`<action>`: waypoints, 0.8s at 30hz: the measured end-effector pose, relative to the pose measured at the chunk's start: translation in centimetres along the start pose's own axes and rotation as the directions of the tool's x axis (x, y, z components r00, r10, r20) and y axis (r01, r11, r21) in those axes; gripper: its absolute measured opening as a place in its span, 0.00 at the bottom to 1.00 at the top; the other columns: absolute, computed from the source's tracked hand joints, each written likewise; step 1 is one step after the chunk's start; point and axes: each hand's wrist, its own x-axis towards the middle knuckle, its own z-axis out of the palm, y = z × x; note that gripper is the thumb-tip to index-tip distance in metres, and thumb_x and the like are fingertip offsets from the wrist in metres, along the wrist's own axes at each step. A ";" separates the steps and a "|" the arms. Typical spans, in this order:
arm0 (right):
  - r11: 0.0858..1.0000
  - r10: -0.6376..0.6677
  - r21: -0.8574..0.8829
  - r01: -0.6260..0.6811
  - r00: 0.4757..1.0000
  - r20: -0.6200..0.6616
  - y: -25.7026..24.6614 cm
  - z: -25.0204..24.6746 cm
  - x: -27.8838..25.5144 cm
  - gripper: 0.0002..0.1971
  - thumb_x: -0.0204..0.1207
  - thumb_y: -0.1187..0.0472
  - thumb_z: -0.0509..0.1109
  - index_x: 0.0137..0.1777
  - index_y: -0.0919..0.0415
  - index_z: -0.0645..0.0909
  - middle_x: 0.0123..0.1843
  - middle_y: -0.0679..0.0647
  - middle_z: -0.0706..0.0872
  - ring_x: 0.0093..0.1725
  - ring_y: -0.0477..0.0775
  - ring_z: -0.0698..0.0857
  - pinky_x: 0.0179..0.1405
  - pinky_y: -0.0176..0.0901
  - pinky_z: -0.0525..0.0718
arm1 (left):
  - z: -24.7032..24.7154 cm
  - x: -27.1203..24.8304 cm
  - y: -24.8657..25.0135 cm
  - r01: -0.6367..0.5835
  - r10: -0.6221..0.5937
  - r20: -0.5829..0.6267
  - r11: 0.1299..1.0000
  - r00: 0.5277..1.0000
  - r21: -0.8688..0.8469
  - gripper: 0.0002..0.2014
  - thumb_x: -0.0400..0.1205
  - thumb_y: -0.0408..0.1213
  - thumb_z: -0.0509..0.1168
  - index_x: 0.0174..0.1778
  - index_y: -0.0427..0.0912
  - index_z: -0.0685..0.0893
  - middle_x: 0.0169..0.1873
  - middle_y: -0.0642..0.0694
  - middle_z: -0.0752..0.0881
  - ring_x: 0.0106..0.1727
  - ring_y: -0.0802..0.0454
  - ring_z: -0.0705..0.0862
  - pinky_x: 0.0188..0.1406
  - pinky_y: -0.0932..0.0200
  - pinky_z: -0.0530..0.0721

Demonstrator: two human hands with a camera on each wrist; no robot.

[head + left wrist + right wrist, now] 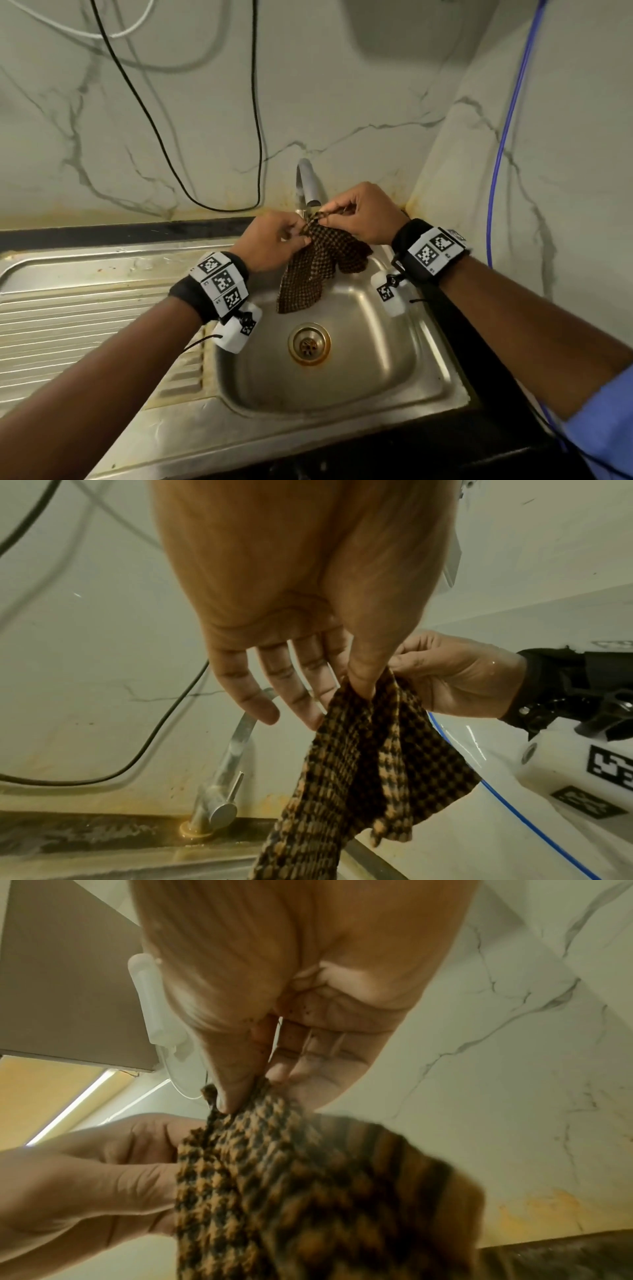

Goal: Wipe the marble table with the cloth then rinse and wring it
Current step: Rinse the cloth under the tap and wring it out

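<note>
A brown and orange checked cloth [318,270] hangs over the steel sink basin [383,363], just below the tap spout [310,186]. My left hand [274,240] pinches its top edge between thumb and forefinger, the other fingers straight. My right hand [363,214] pinches the same edge a little to the right and higher. In the left wrist view the cloth [359,772] droops in folds from my left thumb, with the right hand [455,674] behind it. In the right wrist view my right thumb presses on the cloth [274,1177]. No water stream is visible.
The tap's base and lever [219,804] stand at the sink's back edge. A ribbed drainboard [85,325] lies left of the basin. A black cable [205,202] droops along the marble wall; a blue cable [503,137] runs down the right corner. The drain [309,344] is rust-ringed.
</note>
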 end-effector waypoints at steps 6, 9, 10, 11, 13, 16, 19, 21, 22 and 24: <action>0.999 0.047 -0.004 -0.047 0.980 0.191 2.4 -0.2 0.7 0.10 0.68 0.70 0.78 0.47 0.58 0.91 0.41 0.48 0.91 0.41 0.41 0.89 0.48 0.36 0.85 | 1.3 0.6 -1.1 0.085 -0.085 -0.007 0.996 0.996 -0.002 0.05 0.79 0.42 0.69 0.42 0.45 0.85 0.39 0.50 0.87 0.44 0.52 0.85 0.50 0.47 0.85; 0.997 0.073 -0.057 -0.060 0.963 0.258 3.5 0.4 0.9 0.09 0.70 0.69 0.77 0.48 0.58 0.91 0.41 0.48 0.91 0.41 0.38 0.88 0.45 0.30 0.84 | 2.2 1.1 -1.5 0.116 -0.118 0.030 0.991 0.993 0.062 0.03 0.80 0.43 0.68 0.41 0.52 0.85 0.40 0.54 0.86 0.44 0.56 0.84 0.50 0.49 0.86; 0.995 0.092 -0.073 -0.074 0.953 0.290 3.9 0.5 1.1 0.09 0.71 0.68 0.76 0.49 0.59 0.91 0.41 0.48 0.91 0.40 0.36 0.87 0.44 0.26 0.82 | 2.5 1.4 -1.8 0.127 -0.131 0.045 0.989 0.990 0.081 0.03 0.80 0.43 0.68 0.40 0.53 0.85 0.40 0.54 0.86 0.44 0.56 0.84 0.50 0.50 0.86; 0.992 0.118 -0.089 -0.094 0.941 0.316 4.6 0.6 1.4 0.09 0.72 0.68 0.76 0.50 0.59 0.91 0.41 0.47 0.90 0.40 0.33 0.87 0.43 0.24 0.81 | 2.7 1.7 -1.9 0.150 -0.157 0.062 0.983 0.986 0.104 0.04 0.80 0.42 0.68 0.40 0.54 0.85 0.40 0.55 0.86 0.44 0.56 0.84 0.50 0.52 0.85; 0.984 0.164 -0.126 -0.129 0.932 0.325 5.9 0.9 2.2 0.09 0.72 0.67 0.75 0.51 0.57 0.91 0.40 0.45 0.89 0.39 0.32 0.86 0.43 0.25 0.81 | 2.9 2.3 -2.3 0.184 -0.201 0.099 0.969 0.974 0.164 0.03 0.81 0.42 0.68 0.41 0.55 0.85 0.41 0.54 0.87 0.45 0.56 0.84 0.51 0.54 0.85; 0.971 0.201 -0.182 -0.153 0.937 0.286 8.6 1.9 3.9 0.08 0.73 0.64 0.75 0.51 0.56 0.90 0.35 0.38 0.85 0.35 0.31 0.83 0.46 0.35 0.82 | 3.2 3.3 -3.1 0.211 -0.249 0.154 0.951 0.956 0.227 0.03 0.81 0.42 0.68 0.45 0.52 0.87 0.44 0.54 0.88 0.46 0.58 0.83 0.51 0.58 0.84; 0.963 0.220 -0.218 -0.156 0.925 0.311 10.7 3.1 5.8 0.10 0.75 0.60 0.74 0.56 0.56 0.89 0.33 0.42 0.87 0.37 0.41 0.87 0.48 0.39 0.83 | 3.4 4.2 -3.6 0.223 -0.266 0.158 0.943 0.951 0.247 0.05 0.80 0.41 0.70 0.48 0.49 0.90 0.45 0.55 0.89 0.46 0.60 0.84 0.53 0.59 0.84; 0.970 0.199 -0.198 -0.144 0.933 0.299 12.2 4.0 7.1 0.12 0.75 0.59 0.74 0.58 0.59 0.88 0.35 0.52 0.90 0.37 0.47 0.88 0.46 0.37 0.81 | 3.6 5.0 -3.7 0.245 -0.290 0.149 0.934 0.946 0.259 0.05 0.79 0.41 0.71 0.48 0.49 0.91 0.45 0.55 0.90 0.45 0.59 0.85 0.52 0.60 0.84; 0.973 0.193 -0.181 -0.146 0.942 0.275 12.5 4.3 7.7 0.14 0.75 0.59 0.75 0.60 0.59 0.88 0.39 0.54 0.92 0.38 0.47 0.88 0.46 0.37 0.82 | 3.7 5.4 -3.8 0.255 -0.298 0.142 0.932 0.944 0.256 0.05 0.78 0.41 0.72 0.47 0.50 0.91 0.45 0.55 0.90 0.45 0.59 0.85 0.51 0.60 0.84; 0.977 0.188 -0.149 -0.155 0.953 0.236 13.0 5.0 8.9 0.15 0.75 0.58 0.75 0.62 0.59 0.87 0.46 0.53 0.92 0.40 0.45 0.86 0.47 0.36 0.81 | 3.9 6.2 -4.1 0.286 -0.318 0.126 0.932 0.940 0.224 0.04 0.77 0.41 0.73 0.45 0.50 0.92 0.43 0.55 0.91 0.44 0.60 0.86 0.50 0.60 0.85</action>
